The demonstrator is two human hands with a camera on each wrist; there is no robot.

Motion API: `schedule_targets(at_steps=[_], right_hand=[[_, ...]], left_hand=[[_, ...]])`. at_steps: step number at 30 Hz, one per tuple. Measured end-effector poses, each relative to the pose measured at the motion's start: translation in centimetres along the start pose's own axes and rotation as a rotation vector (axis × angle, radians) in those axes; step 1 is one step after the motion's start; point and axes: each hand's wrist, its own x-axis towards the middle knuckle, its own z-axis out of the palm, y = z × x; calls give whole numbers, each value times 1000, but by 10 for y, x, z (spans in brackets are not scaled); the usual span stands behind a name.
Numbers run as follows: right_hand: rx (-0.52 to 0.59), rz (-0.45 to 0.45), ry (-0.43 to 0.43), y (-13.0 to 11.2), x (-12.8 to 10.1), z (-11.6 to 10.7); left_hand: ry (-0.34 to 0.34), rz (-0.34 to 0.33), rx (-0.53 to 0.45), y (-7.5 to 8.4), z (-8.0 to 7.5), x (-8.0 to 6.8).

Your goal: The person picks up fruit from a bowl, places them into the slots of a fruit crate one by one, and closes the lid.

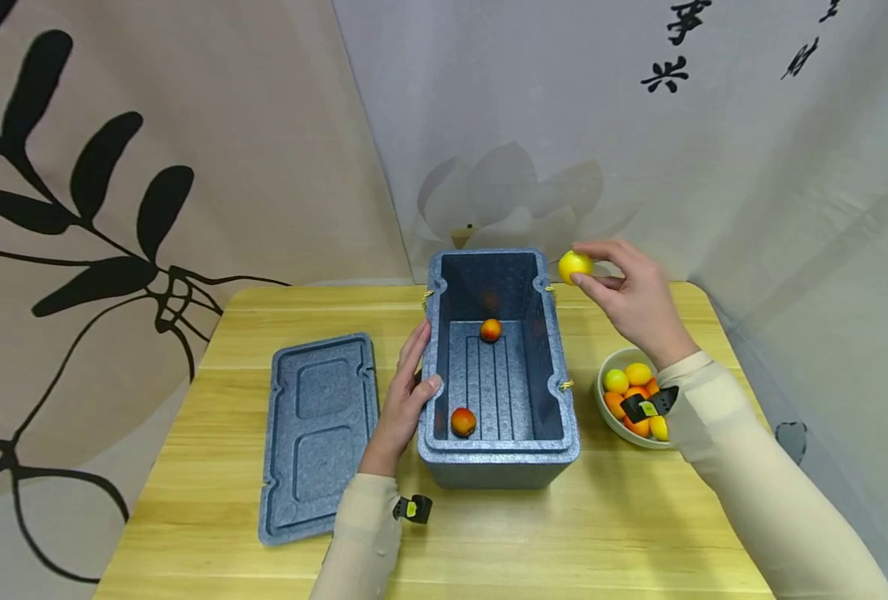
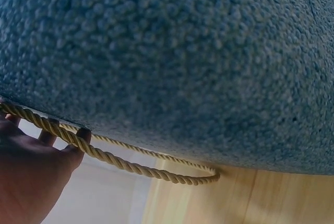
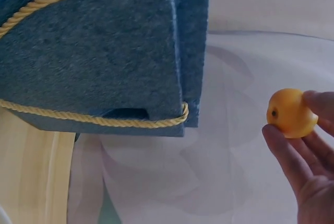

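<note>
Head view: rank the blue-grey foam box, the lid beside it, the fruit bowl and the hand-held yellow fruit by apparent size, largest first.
1. Blue-grey foam box
2. Lid
3. Fruit bowl, partly hidden
4. Yellow fruit in the right hand

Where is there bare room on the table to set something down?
The table is bare left of the lid and between the sleeves, nearer than the box. It is crowded between lid and box, by the left hand.
</note>
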Motion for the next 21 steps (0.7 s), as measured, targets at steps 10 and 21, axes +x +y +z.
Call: schedule_targets(at_steps=[10,21], right_hand=[[48,-12,-72,-9,13,15],[107,10,-98,-15,27,28]], left_hand=[[-8,-4,16,5,-2,0],[-1,-22,5,8,-2,-2]])
